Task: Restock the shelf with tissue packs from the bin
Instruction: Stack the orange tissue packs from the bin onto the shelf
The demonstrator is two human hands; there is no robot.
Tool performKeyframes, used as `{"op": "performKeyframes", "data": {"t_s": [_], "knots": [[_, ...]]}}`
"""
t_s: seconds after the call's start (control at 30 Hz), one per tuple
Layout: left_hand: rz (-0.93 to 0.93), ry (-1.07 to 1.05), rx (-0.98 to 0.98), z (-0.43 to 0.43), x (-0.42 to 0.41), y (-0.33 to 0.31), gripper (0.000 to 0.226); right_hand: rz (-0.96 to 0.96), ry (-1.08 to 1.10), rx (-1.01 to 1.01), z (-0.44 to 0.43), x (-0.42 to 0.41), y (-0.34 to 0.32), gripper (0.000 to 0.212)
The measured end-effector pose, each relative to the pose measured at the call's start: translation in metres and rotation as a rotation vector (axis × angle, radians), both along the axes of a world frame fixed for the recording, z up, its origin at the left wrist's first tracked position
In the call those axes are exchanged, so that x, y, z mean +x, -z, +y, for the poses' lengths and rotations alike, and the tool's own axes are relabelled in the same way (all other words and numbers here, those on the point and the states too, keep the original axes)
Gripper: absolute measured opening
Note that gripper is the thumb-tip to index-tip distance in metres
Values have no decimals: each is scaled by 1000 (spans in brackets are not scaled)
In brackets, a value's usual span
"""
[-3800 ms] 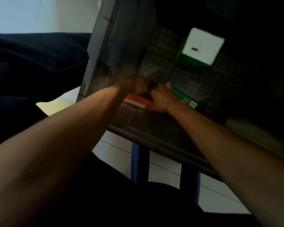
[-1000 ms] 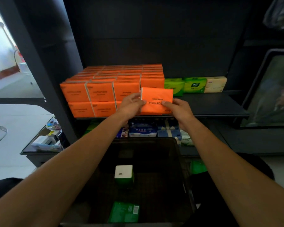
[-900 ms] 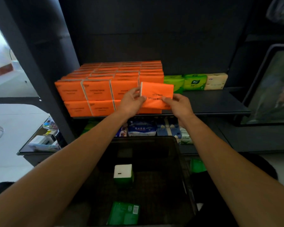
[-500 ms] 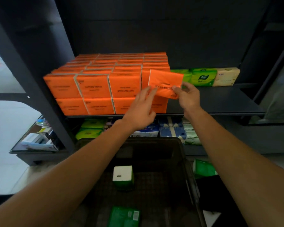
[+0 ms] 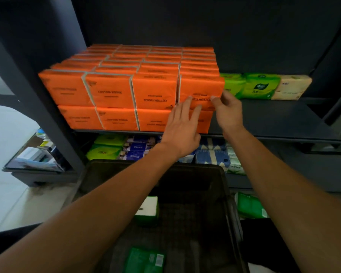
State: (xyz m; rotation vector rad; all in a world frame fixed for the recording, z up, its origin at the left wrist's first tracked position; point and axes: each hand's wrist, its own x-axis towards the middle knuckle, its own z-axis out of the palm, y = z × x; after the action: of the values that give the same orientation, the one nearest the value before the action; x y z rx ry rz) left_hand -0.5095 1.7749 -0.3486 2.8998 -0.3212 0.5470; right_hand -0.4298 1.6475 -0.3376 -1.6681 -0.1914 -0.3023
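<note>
Orange plastic-wrapped tissue pack [image 5: 201, 89] printed "COTTON TISSUE" stands at the front right corner of the top layer of a block of matching orange packs [image 5: 110, 91], which is two layers high and several rows deep on the dark metal shelf [image 5: 274, 123]. Its print reads upside down, like that of the pack just to its left.

The left hand [image 5: 182, 129] is spread flat with straight fingers, and its fingertips [image 5: 189, 99] touch the lower front face of the pack. The right hand [image 5: 227, 113] is at the pack's lower right corner with bent fingers, their tips on the front face. Whether it pinches the pack or only presses against it cannot be told.

Just beside the block on the right, on the same shelf, stand bright green tissue packs [image 5: 260, 86] and then a cream tissue pack [image 5: 291, 86].

Below the forearms sits the dark plastic bin [image 5: 230, 194]. It holds a white-topped green box [image 5: 148, 208] towards the back and a flat green pack with a white label [image 5: 146, 261] near the front.

On the shelf level underneath lie lime green packs [image 5: 106, 148] and blue patterned packs [image 5: 213, 154]. Another green pack [image 5: 250, 205] lies just outside the bin's right wall.
</note>
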Motion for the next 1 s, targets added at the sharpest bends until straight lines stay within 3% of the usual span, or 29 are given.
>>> {"op": "performKeyframes", "data": {"t_s": [0.4,0.7,0.9,1.0], "knots": [[-22,8,-182,-3,7,4,70,-6,67,-70,10,-10,7,28],[32,35,-266,4,6,-1,68,34,28,25,3,-17,4,25],[167,76,-478,13,0,-5,66,182,121,32,-13,-25,23,37],[217,79,-536,15,-5,-6,62,190,106,23,-19,-31,26,29]]}}
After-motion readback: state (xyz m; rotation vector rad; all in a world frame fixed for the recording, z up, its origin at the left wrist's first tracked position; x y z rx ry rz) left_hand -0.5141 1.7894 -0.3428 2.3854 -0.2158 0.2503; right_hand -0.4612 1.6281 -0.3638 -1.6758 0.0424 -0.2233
